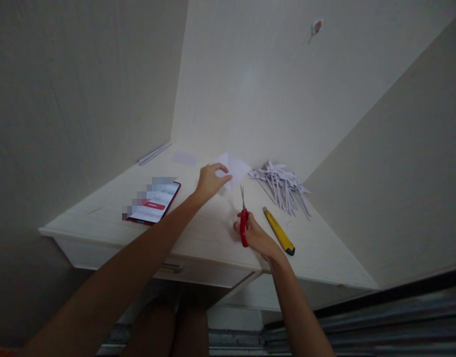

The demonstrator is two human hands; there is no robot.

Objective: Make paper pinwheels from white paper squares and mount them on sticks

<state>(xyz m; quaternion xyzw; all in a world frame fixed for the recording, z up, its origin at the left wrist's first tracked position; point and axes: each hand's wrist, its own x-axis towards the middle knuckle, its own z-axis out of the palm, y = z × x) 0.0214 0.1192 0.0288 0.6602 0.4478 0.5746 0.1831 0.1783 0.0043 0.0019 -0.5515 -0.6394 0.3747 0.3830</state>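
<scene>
Between the thumb and fingers of my left hand (212, 181) is a white sheet of paper (233, 168), lifted a little above the desk with creases across it. In my right hand (256, 234) is a pair of red-handled scissors (244, 225), blades pointing away from me toward the paper. The blades look nearly closed and are apart from the sheet. A yellow utility knife (279, 232) lies on the desk just right of my right hand.
The white desk (205, 238) stands in a corner against walls. A phone (153, 203) with a lit screen lies at left. Rolled paper sticks (154, 153) rest along the left wall. A pile of folded paper pieces on sticks (283, 186) sits at the back right.
</scene>
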